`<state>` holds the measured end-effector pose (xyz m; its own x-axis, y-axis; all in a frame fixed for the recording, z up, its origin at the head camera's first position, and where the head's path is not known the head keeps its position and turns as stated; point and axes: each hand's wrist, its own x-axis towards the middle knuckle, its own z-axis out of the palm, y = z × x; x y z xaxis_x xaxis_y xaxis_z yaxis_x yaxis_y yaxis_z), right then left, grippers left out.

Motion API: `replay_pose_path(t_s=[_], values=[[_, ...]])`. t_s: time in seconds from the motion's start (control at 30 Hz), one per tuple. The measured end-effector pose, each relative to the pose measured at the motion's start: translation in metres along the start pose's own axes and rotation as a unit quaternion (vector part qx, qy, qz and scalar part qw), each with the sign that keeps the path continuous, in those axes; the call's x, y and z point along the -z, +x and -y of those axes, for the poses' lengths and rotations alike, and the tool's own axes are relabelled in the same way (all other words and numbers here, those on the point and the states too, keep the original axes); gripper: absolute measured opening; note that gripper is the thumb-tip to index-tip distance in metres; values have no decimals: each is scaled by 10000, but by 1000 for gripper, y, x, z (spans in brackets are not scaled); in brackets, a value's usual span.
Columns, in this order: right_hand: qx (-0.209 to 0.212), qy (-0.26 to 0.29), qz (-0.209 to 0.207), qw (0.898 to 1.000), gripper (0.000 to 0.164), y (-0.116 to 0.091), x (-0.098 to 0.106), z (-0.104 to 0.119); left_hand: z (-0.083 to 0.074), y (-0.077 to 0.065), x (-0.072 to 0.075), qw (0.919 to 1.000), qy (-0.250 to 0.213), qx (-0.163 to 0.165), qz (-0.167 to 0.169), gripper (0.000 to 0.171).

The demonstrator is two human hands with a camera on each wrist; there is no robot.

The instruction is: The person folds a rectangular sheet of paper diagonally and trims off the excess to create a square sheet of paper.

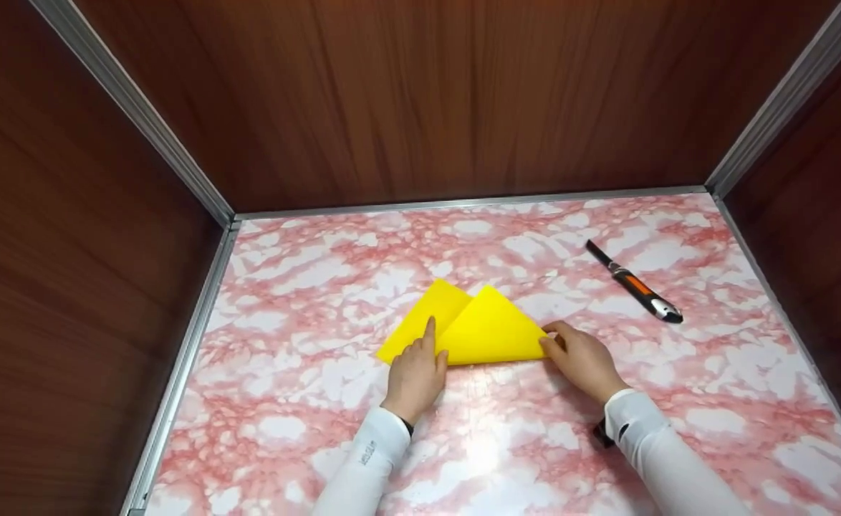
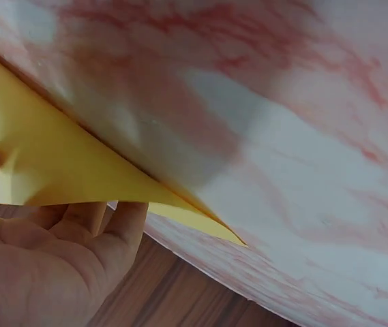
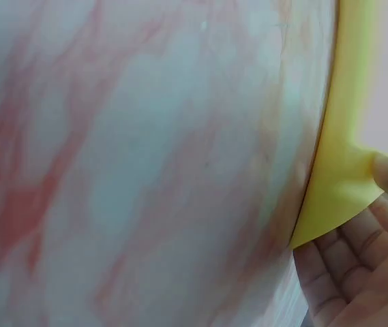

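Note:
A sheet of yellow paper [image 1: 496,330] lies folded on the pink-and-white marbled table, with two peaks pointing away and a long fold along the near side. At its left part, my left hand [image 1: 417,376] lays a straight index finger over the paper. The left wrist view shows that thumb denting the near face of the yellow paper [image 2: 57,143], the other fingers behind it. My right hand [image 1: 582,358] pinches the right corner between thumb and fingers. From the right wrist, the thumb presses the front of the yellow paper [image 3: 344,184], fingers behind.
Right of the paper, farther back, lies a long tool [image 1: 635,283] with a narrow black end and a black-and-orange handle. Brown wood-grain panels [image 1: 420,107] with metal edging enclose the marbled table [image 1: 291,423] at the back and both sides.

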<state>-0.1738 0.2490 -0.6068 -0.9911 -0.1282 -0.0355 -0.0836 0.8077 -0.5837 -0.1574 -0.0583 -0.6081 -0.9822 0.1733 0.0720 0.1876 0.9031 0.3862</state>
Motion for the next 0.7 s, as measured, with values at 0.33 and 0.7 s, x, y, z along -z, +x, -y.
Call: replay_pose_path(t_s=[0.33, 0.7], values=[[4, -470, 209, 9987, 30, 10, -5, 7, -9, -2, -4, 9829, 1268, -1333, 77, 60], [-85, -467, 187, 9987, 30, 8, -8, 9, -20, -6, -17, 9689, 1309, -1670, 1273, 51]])
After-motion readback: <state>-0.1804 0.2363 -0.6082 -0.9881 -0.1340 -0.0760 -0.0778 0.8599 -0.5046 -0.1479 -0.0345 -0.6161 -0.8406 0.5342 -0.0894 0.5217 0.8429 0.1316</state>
